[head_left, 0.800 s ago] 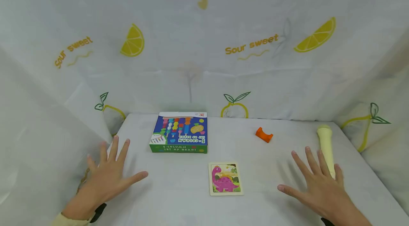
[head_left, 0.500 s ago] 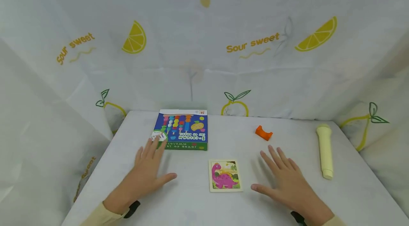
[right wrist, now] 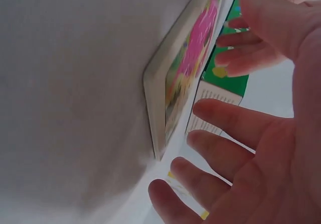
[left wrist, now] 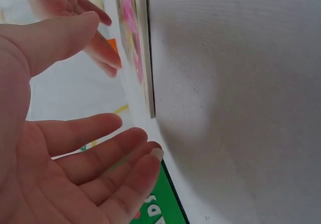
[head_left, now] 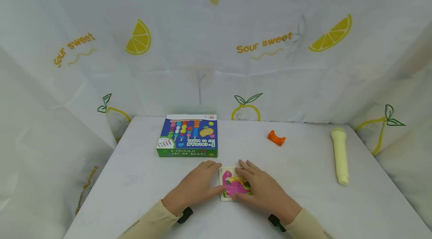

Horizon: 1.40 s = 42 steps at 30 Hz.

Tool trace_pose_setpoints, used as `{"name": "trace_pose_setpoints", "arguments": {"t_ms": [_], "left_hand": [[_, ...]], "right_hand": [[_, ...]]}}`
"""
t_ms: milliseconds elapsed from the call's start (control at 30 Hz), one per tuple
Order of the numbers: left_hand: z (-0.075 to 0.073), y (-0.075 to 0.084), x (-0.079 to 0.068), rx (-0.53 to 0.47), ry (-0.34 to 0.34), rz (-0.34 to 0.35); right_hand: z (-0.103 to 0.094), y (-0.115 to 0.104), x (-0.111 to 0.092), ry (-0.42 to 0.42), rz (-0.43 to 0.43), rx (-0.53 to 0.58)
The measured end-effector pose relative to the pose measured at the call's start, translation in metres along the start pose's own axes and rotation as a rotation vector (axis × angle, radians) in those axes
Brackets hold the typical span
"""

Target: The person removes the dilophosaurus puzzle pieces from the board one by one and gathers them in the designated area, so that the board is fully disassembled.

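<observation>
A square puzzle board (head_left: 233, 186) with a pink dinosaur picture and a pale frame lies flat on the white table. My left hand (head_left: 197, 183) is at its left side, fingers and thumb spread apart. From the right, my right hand (head_left: 264, 188) reaches over the board's right part and covers some of the picture in the head view. In the left wrist view the fingers (left wrist: 110, 184) are loosely bent with nothing between them. The right wrist view shows the board (right wrist: 173, 83) beside the spread right fingers (right wrist: 220, 153), a gap between them.
Behind the left hand stands a blue and green bead-set box (head_left: 189, 136). An orange arch-shaped block (head_left: 276, 138) lies farther back on the right. A pale yellow toy microphone-shaped stick (head_left: 339, 156) lies near the table's right edge. A lemon-print cloth (head_left: 168, 89) hangs behind.
Both hands have moved inward from the table's sides to the puzzle board, the left going right and the right going left. The board, box, orange block and stick stay in place.
</observation>
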<state>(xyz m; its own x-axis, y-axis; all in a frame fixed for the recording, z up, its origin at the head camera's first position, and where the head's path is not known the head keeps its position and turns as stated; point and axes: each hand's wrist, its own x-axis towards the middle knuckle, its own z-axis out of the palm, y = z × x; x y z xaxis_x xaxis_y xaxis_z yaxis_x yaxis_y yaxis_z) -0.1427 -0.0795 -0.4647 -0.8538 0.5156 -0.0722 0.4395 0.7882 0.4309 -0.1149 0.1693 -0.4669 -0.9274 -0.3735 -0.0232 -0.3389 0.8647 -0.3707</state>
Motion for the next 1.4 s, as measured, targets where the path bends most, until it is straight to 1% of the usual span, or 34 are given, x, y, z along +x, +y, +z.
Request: {"name": "trace_pose_setpoints", "arguments": {"t_ms": [167,267,467,633,767,1100,1267,1400], "left_hand": [[0.001,0.008,0.01,0.029,-0.035,0.001],[0.003,0.009,0.015,0.053,-0.03,0.005],[0.005,0.01,0.023,0.063,-0.033,-0.013],[0.004,0.014,0.03,0.067,-0.038,-0.013],[0.005,0.016,0.032,0.088,-0.041,-0.017],[0.004,0.015,0.035,0.068,-0.029,-0.019],[0.007,0.014,0.035,0.059,-0.01,-0.014],[0.009,0.013,0.036,0.033,0.004,-0.03]], "right_hand": [[0.006,0.0,0.002,-0.029,0.046,0.021],[0.006,-0.001,0.002,-0.035,0.064,0.022],[0.006,-0.003,0.003,-0.048,0.076,0.036],[0.007,-0.003,0.003,-0.036,0.066,0.058],[0.008,-0.002,0.002,-0.032,0.055,0.074],[0.01,0.0,0.006,-0.019,0.056,0.045],[0.009,-0.001,0.007,-0.03,0.081,0.033],[0.007,-0.003,0.008,-0.039,0.093,0.035]]}}
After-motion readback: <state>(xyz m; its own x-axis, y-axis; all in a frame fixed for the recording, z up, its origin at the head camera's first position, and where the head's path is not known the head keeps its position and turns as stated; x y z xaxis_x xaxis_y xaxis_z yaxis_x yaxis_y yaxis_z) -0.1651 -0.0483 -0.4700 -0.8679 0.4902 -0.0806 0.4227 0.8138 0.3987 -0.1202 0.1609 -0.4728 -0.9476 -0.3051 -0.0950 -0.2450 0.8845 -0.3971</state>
